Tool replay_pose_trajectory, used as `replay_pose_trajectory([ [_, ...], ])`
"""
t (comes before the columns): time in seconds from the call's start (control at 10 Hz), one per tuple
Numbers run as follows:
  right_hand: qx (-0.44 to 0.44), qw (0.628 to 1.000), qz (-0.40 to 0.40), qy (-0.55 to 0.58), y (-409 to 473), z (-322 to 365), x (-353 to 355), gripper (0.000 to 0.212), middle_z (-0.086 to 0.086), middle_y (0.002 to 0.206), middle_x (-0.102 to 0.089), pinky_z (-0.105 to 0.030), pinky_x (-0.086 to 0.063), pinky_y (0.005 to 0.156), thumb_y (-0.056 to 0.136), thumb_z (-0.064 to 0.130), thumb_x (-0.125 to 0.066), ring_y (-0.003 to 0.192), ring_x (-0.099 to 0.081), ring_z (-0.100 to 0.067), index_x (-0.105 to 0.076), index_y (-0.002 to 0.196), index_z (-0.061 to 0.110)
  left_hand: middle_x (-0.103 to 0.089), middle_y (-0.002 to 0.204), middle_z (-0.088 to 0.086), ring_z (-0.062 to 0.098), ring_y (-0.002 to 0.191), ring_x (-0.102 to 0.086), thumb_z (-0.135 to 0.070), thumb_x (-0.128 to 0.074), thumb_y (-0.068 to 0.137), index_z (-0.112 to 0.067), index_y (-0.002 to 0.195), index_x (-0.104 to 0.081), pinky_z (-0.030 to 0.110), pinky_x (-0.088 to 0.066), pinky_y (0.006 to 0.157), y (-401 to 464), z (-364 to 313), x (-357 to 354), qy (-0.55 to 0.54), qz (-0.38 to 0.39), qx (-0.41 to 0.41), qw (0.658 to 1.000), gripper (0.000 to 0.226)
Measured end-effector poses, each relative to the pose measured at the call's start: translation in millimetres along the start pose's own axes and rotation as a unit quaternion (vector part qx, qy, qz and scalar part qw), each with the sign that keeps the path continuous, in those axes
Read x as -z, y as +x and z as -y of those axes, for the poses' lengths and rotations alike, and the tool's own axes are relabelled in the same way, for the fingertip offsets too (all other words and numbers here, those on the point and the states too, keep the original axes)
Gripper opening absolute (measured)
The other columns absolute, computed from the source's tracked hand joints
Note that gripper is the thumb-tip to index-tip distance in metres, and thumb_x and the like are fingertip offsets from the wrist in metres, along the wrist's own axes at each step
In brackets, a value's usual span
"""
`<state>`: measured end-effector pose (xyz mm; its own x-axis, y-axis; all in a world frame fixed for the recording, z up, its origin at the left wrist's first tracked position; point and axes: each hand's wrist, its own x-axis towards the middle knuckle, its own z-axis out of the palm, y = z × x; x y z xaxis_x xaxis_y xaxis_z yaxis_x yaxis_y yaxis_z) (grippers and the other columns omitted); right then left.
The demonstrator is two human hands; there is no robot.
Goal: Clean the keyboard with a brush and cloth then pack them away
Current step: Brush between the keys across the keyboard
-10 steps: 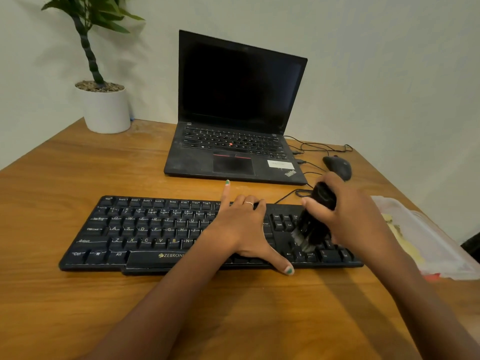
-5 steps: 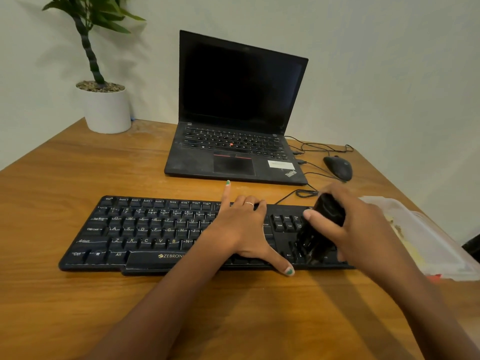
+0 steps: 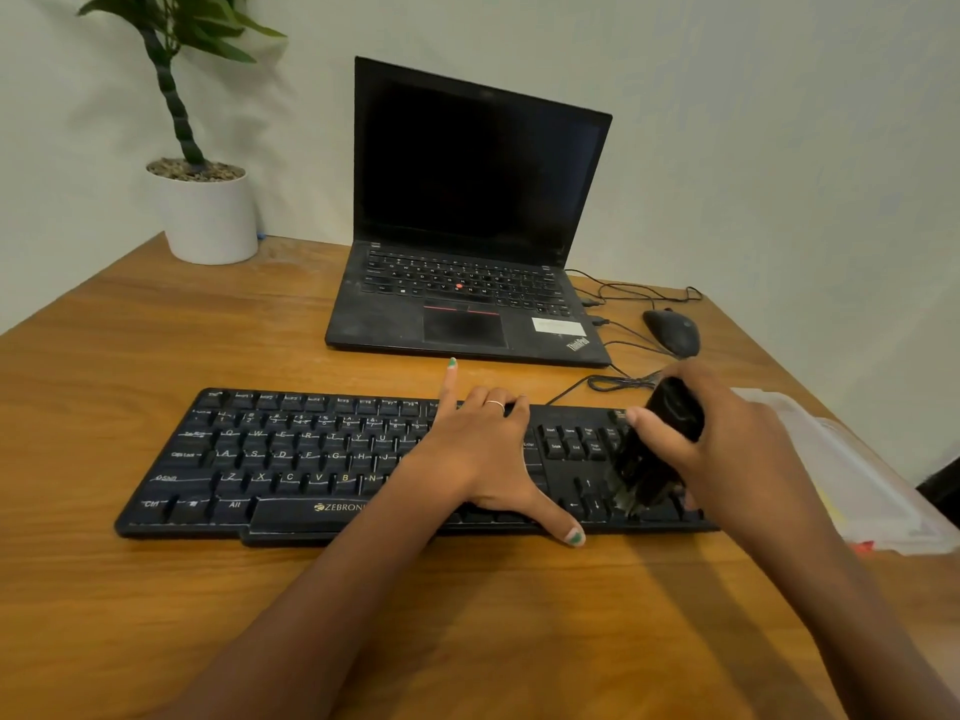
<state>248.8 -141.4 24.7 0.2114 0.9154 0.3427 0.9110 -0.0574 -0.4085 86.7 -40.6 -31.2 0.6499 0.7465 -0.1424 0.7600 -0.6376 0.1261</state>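
Setting: wooden table against a plain pale wall.

Upper left of frame: white pot, filled to the brim with small pebbles, holding a green plant on a ringed stem.

Upper centre: black laptop, lid open, screen dark, deck visibly dusty. Right of it: black mouse, with thin cables trailing between the two and down toward the keyboard.

Centre of frame: black keyboard, lying flat and roughly parallel to the near table edge, pale dust lines showing between key rows.

Left hand: open, palm down across the middle-right of the keyboard, fingers spread, thumb reaching over the front edge, index finger pointing up past the rear edge; ring on one finger.

Right hand: closed around the black handle of a brush, thumb across the near side. Brush tilted, bristle end down, touching the keys at the lower right end of the keyboard, near the arrow keys.

Right edge of frame: translucent plastic container, lying flat just beside the keyboard's right end, partly hidden behind the right forearm. Something yellowish visible through the plastic; contents cannot be identified. Small red-orange detail at its near corner. Cloth not identifiable anywhere in view.
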Motion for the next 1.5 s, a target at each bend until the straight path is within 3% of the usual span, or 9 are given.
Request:
replay_pose_trajectory([
  [0.2,0.077,0.995,0.024,0.05,-12,9,-7,0.021,0.008,0.075,-0.058,-0.033,-0.052,0.054,0.082,0.045,-0.058,0.067,-0.058,-0.008,-0.048,0.096,0.033,-0.007,0.163,0.007,0.024,0.15,0.002,-0.093,-0.052,0.056,-0.012,0.156,-0.001,0.06,0.023,0.11,0,-2,0,-0.001,0.001,-0.002,1.0,0.138],
  [0.4,0.072,0.981,0.097,0.155,-10,-11,13,0.027,0.002,0.076,-0.062,-0.025,-0.05,0.042,0.071,0.048,-0.058,0.056,-0.06,-0.012,-0.055,0.094,0.033,-0.006,0.163,0.007,0.025,0.149,0.002,-0.092,-0.053,0.056,-0.013,0.156,-0.002,0.06,0.022,0.11,-1,0,0,-0.006,0.003,-0.003,1.0,0.138],
  [0.6,0.169,0.961,0.164,0.147,-4,2,6,0.018,0.018,0.094,-0.059,-0.016,-0.047,0.052,0.084,0.044,-0.063,0.077,-0.06,-0.005,-0.053,0.097,0.036,-0.006,0.163,0.005,0.023,0.149,0.003,-0.092,-0.054,0.056,-0.013,0.156,-0.001,0.06,0.023,0.11,0,-1,0,-0.009,0.004,-0.002,1.0,0.138],
  [0.7,0.162,0.965,0.199,0.054,4,-1,26,0.018,0.033,0.083,-0.057,-0.006,-0.04,0.053,0.082,0.04,-0.061,0.075,-0.054,0.013,-0.054,0.095,0.03,-0.006,0.163,0.005,0.024,0.149,0.003,-0.092,-0.053,0.056,-0.013,0.156,-0.001,0.06,0.023,0.11,-1,0,0,-0.005,0.004,-0.004,1.0,0.137],
  [0.8,0.174,0.966,0.191,0.024,10,-1,35,0.025,0.023,0.076,-0.061,-0.008,-0.043,0.057,0.077,0.05,-0.056,0.08,-0.053,0.014,-0.054,0.095,0.033,-0.006,0.163,0.005,0.024,0.149,0.003,-0.093,-0.053,0.056,-0.013,0.156,-0.001,0.06,0.023,0.11,0,0,0,-0.006,0.004,-0.002,1.0,0.138],
  [1.0,0.228,0.952,0.19,0.079,5,12,9,0.018,0.017,0.089,-0.06,-0.025,-0.049,0.061,0.085,0.048,-0.059,0.082,-0.058,-0.006,-0.054,0.095,0.034,-0.007,0.163,0.006,0.024,0.149,0.003,-0.092,-0.055,0.055,-0.013,0.156,-0.001,0.06,0.023,0.11,0,0,-2,-0.011,0.001,-0.004,1.0,0.139],
  [1.1,0.172,0.964,0.202,0.037,12,-1,28,0.023,0.018,0.08,-0.062,-0.013,-0.048,0.061,0.079,0.05,-0.056,0.081,-0.056,0.011,-0.053,0.094,0.034,-0.005,0.163,0.006,0.024,0.149,0.004,-0.092,-0.053,0.056,-0.013,0.156,-0.001,0.06,0.023,0.11,0,0,-1,-0.007,0.001,-0.008,1.0,0.138],
  [1.3,0.214,0.956,0.174,0.105,5,10,3,0.023,0.013,0.088,-0.059,-0.027,-0.052,0.061,0.081,0.055,-0.057,0.08,-0.059,-0.005,-0.052,0.096,0.038,-0.005,0.163,0.006,0.025,0.149,0.004,-0.092,-0.054,0.055,-0.013,0.156,0.0,0.061,0.021,0.11,1,0,-1,-0.011,0.006,-0.006,1.0,0.139],
  [1.5,0.11,0.989,0.073,0.064,12,-17,8,0.03,0.009,0.085,-0.061,-0.027,-0.056,0.061,0.075,0.052,-0.054,0.077,-0.062,-0.008,-0.051,0.099,0.035,-0.005,0.163,0.006,0.024,0.149,0.004,-0.092,-0.053,0.056,-0.012,0.156,-0.001,0.059,0.024,0.11,1,0,0,-0.008,0.004,-0.007,1.0,0.138],
])
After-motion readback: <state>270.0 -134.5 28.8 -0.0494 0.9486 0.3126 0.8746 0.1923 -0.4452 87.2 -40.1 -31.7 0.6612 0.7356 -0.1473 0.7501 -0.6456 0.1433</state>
